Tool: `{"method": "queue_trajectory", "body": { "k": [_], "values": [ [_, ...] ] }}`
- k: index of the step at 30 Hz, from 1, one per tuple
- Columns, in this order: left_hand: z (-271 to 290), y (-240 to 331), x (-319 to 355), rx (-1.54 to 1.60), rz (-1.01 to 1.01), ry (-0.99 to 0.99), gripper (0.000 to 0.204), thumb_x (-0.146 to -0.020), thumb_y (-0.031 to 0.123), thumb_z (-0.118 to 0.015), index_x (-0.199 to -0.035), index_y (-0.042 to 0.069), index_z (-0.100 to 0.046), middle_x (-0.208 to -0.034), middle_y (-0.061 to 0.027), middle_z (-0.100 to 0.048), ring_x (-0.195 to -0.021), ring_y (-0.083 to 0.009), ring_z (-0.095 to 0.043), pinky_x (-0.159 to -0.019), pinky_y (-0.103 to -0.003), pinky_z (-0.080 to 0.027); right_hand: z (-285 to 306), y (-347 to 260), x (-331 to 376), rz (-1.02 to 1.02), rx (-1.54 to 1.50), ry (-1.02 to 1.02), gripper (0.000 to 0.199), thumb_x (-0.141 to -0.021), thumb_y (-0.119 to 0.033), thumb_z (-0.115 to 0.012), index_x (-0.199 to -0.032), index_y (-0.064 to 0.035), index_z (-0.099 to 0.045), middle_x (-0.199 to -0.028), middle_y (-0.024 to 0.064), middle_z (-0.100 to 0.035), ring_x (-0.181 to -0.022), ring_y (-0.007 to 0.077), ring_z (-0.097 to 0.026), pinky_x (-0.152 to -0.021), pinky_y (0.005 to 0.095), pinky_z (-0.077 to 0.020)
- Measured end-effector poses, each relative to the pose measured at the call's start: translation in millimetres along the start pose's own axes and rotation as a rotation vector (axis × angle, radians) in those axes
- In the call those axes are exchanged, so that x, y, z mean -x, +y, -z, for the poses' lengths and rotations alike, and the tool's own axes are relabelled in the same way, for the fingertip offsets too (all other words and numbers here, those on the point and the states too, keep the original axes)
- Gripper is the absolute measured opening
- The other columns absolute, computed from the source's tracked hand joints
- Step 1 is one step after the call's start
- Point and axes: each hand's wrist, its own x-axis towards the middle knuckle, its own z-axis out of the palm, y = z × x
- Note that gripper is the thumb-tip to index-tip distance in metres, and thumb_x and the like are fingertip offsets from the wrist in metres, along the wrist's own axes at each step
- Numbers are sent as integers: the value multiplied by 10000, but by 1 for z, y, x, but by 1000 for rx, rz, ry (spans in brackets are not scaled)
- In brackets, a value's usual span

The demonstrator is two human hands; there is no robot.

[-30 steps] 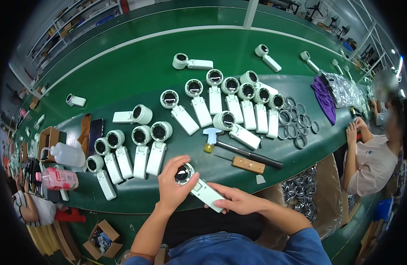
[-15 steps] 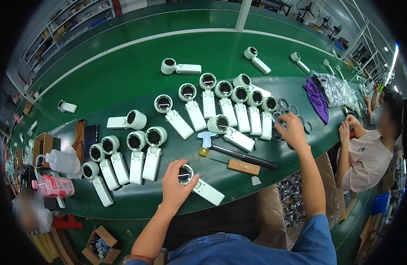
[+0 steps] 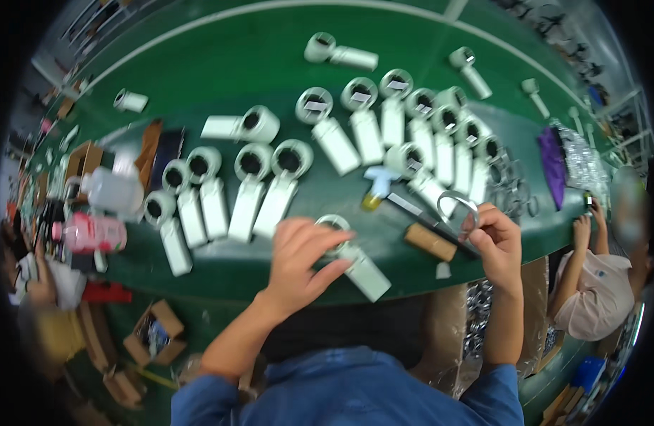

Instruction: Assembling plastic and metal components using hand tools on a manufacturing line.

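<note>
A pale mint handheld fan lies at the table's near edge, its round head partly hidden by fingers. My left hand curves round that head, thumb on the near side and fingers across the far side. To its right, my right hand pinches a thin shiny metal ring between thumb and fingers, held up off the table. Beyond that hand lie several loose rings. Rows of similar handheld fans fill the table ahead, heads pointing away.
Between my hands and the fans lie a blue-topped tool, a dark rod and a wooden block. A bottle and jug stand left. A purple cloth and a co-worker are at right.
My right hand has come back from the pile of rings toward me, now with one ring in its fingers. The view has shifted; my left hand stays at the near fan's head.
</note>
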Motion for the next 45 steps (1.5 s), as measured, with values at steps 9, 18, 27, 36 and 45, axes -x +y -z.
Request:
{"method": "queue_trajectory", "body": {
  "k": [9, 18, 27, 36, 45],
  "values": [
    [-11, -25, 9, 381, 15, -21, 272, -840, 204, -787, -1079, 94, -721, -987, -22, -675, -916, -221, -564, -805, -373, -394, -97, -25, -22, -178, -408, -390, 187, -926, -104, -724, -1053, 19, -664, -1003, 104, -664, -927, 199, -671, -828, 327, -560],
    [-10, -32, 27, 203, 207, 4, 707, -795, 267, -844, -1388, 59, -520, -1350, -114, -583, -1248, -321, -524, -1033, -434, -435, -120, 0, -31, -258, -77, -514, 186, -972, -76, -669, -1114, 45, -656, -1008, 101, -730, -932, 151, -703, -878, 317, -560],
    [-14, -44, 35, 214, 272, -88, 886, -772, 244, -865, -1504, 52, -404, -1450, -132, -542, -1313, -347, -495, -1088, -438, -432, -125, 3, -38, -309, -34, -506, 193, -966, -86, -683, -1103, 50, -676, -983, 87, -736, -909, 139, -696, -849, 298, -554],
    [-16, -43, 35, 263, 294, -66, 887, -782, 239, -860, -1508, 49, -388, -1422, -123, -571, -1288, -345, -518, -1079, -434, -440, -126, -4, -46, -168, 101, -501, 187, -929, -72, -710, -1088, 24, -702, -909, 107, -734, -774, 174, -690, -724, 302, -548],
    [-18, -44, 38, 256, 299, -78, 955, -768, 171, -875, -1541, 74, -323, -1425, -167, -568, -1241, -324, -574, -1049, -422, -474, -132, -8, -55, -57, 179, -534, 203, -920, -101, -720, -1096, -1, -711, -856, 129, -704, -710, 227, -664, -660, 336, -525]
  ]
}}
